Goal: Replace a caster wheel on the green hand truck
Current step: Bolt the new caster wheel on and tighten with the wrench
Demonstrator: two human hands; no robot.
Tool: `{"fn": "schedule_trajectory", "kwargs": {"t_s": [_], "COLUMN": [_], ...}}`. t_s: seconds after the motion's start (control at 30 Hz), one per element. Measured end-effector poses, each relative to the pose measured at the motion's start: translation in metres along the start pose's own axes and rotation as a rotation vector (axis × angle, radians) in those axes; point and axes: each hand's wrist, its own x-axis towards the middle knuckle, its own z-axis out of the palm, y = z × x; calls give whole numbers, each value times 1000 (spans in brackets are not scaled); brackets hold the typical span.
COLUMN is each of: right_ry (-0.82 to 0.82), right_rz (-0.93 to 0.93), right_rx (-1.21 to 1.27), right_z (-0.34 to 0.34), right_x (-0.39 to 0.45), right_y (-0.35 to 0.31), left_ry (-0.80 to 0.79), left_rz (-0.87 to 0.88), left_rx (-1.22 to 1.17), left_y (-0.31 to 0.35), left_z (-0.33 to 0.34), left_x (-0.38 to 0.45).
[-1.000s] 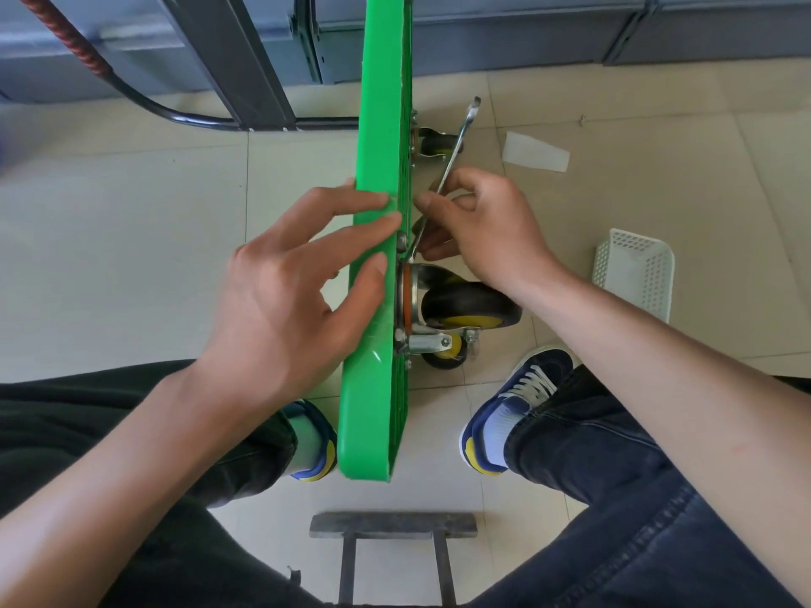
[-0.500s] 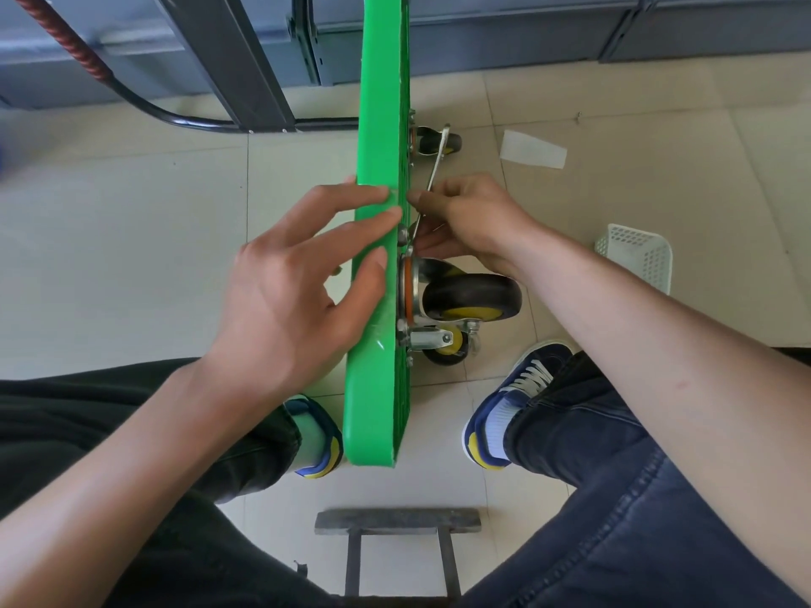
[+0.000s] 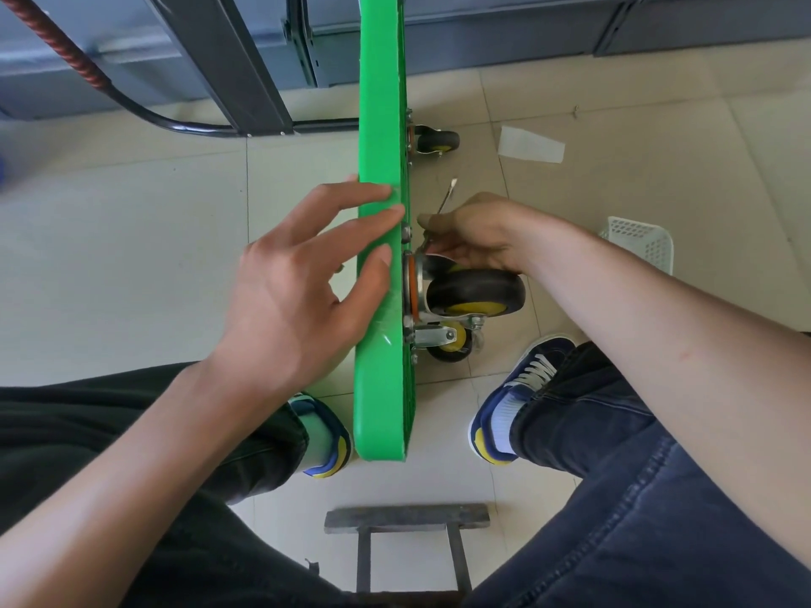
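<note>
Basket point(image 3: 641, 243): white, perforated, on the floor at about 3 o'clock of the frame, partly hidden behind the right forearm; nothing can be seen inside the part that shows.
Truck point(image 3: 381, 265): green deck stood on its edge, running from 12 o'clock down to about 6 o'clock between the person's two shoes; its underside faces 3 o'clock.
Left hand point(image 3: 303, 287): fingers spread apart and laid flat over the upper edge of the deck, fingertips reaching its 3 o'clock rim; the palm presses against the deck's 9 o'clock face. It closes on nothing.
Right hand point(image 3: 478, 236): fingers curled together around the wrench, just beside the deck's underside.
Wrench point(image 3: 444, 203): thin, metal; its free end sticks out of the fist toward 12 o'clock, its working end points down toward 7 o'clock at the caster's mounting plate. Whether it sits on a bolt cannot be told.
Caster point(image 3: 474, 294): black tyre, yellow hub, in a steel fork bolted to the underside; directly at 6 o'clock of the right hand, touching or nearly touching its heel.
Second caster point(image 3: 452, 344): smaller in view, just at 6 o'clock of the first.
Far caster point(image 3: 436, 140): on the same underside, at 12 o'clock of the right hand, well apart.
Paper point(image 3: 530, 145): a white scrap on the tiles at 1 o'clock of the right hand.
</note>
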Motion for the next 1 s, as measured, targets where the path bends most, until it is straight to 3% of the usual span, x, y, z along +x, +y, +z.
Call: {"fn": "schedule_trajectory", "kwargs": {"t_s": [0.13,0.27,0.4,1.0], "right_ry": [104,201,197,247], "right_rz": [-268,-581,-767,-848], "right_rx": [31,-152,-254,-326], "right_z": [-9,-11,-4,8], "right_x": [-10,-25,-43,-35], "right_y": [-2,-8,-6,3], "left_ry": [-1,1,4,8], "left_rz": [1,8,8,12], "left_rx": [3,8,16,20], "left_y": [0,0,0,1], "left_z": [0,0,1,1], "left_x": [0,-1,-1,-1]}}
